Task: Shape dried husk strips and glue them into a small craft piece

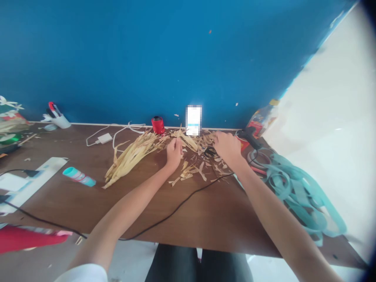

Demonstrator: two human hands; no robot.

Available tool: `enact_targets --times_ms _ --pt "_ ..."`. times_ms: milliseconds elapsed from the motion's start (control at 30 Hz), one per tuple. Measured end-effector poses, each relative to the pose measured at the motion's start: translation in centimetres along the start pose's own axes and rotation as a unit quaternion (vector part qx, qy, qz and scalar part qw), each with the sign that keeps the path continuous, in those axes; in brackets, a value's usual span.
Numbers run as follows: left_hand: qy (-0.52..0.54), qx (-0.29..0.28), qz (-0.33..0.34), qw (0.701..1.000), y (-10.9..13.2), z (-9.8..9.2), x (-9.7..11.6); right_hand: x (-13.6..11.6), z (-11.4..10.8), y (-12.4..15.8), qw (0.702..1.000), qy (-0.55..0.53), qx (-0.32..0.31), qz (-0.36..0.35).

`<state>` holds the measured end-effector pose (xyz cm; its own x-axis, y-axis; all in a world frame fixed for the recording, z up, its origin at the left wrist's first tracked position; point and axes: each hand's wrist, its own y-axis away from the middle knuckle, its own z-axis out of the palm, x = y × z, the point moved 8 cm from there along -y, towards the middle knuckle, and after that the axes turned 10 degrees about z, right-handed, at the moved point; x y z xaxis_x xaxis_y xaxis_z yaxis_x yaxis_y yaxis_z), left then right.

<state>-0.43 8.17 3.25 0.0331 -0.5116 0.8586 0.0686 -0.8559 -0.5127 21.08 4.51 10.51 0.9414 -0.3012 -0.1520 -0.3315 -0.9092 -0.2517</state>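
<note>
A pile of dry yellow straw-like strips (132, 156) lies across the brown table (205, 211), with cut scraps (190, 170) scattered nearer me. My left hand (174, 153) rests on the strips at the middle, fingers curled round a piece. My right hand (227, 149) reaches over the scraps, fingers bent down by black scissors (209, 152); whether it grips them is unclear.
A black cable (176, 209) runs across the table front. Teal ribbon loops (296, 192) lie at the right. A red spool (158, 124), white charger (105, 138), teal tube (78, 176), pen cup (60, 120) and blue wall (147, 58) are behind.
</note>
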Motion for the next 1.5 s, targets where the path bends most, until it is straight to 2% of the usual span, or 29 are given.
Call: enact_targets --times_ms 67,200,300,467,567,667,900,1000,1067,1200,1333,1400,1500 --pt "0.002 0.052 0.009 0.999 -0.1 -1.0 -0.1 0.2 -0.4 0.1 1.000 0.011 -0.005 0.011" --pt "0.005 0.116 -0.004 0.993 -0.3 -2.3 -0.9 0.9 -0.7 0.0 0.999 0.016 -0.018 0.038" --pt "0.004 0.127 -0.006 0.992 -0.4 -2.6 -1.0 1.2 -0.8 -0.3 0.999 -0.007 -0.011 0.031" --pt "-0.009 0.045 -0.003 0.999 -0.3 -1.2 -0.2 0.2 -0.2 -0.8 0.992 -0.110 -0.047 -0.028" --pt "0.008 0.025 -0.022 0.999 -0.3 -0.7 -0.6 -0.8 0.4 -0.3 0.972 -0.193 -0.115 -0.063" --pt "0.022 0.013 -0.025 0.999 -0.5 -0.4 -1.3 -1.0 0.6 0.1 0.951 -0.258 -0.158 -0.054" --pt "0.064 -0.025 -0.045 0.997 -0.4 0.7 -2.4 -1.2 0.5 0.1 0.944 -0.277 -0.161 -0.080" --pt "0.033 -0.047 -0.057 0.997 -0.2 0.9 -2.3 -1.2 0.9 0.0 0.938 -0.295 -0.168 -0.076" --pt "0.003 -0.061 -0.057 0.996 0.0 0.9 -2.0 -1.3 1.4 0.0 0.920 -0.338 -0.187 -0.063" --pt "-0.033 -0.088 -0.006 0.996 0.2 1.5 -0.2 -2.1 2.5 0.2 0.865 -0.447 -0.220 -0.056" --pt "-0.074 -0.148 0.076 0.983 0.7 2.7 2.2 -3.7 3.8 1.1 0.824 -0.492 -0.273 -0.069" --pt "-0.105 -0.169 0.118 0.973 0.9 3.1 3.2 -4.2 4.5 1.6 0.817 -0.493 -0.292 -0.066" --pt "-0.126 -0.194 0.142 0.962 1.2 3.4 3.9 -4.5 4.8 2.0 0.823 -0.490 -0.282 -0.058"
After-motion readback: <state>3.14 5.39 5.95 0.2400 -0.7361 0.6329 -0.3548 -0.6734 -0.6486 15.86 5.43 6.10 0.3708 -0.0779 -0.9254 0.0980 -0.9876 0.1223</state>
